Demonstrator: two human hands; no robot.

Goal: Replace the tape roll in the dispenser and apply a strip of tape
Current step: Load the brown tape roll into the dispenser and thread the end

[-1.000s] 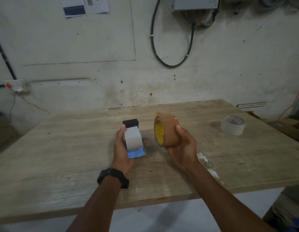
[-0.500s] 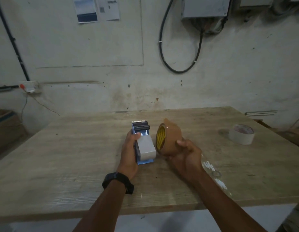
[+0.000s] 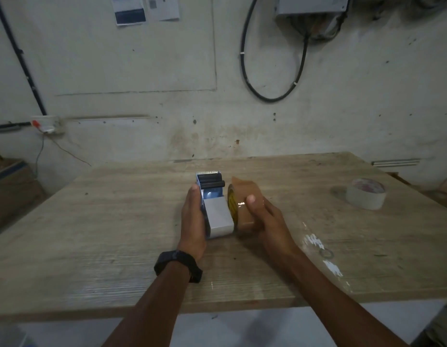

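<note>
gripping a blue-grey dispenser [image 3: 215,211] in left hand [image 3: 192,219], right hand [image 3: 266,221] clutching glossy brown tape roll [image 3: 243,209]

White tape roll [image 3: 365,194] lay on wooden table [image 3: 92,221], far right. Black cable loop [image 3: 272,71], papers [image 3: 144,8] on wall. Cardboard box [image 3: 9,181] left.
</note>
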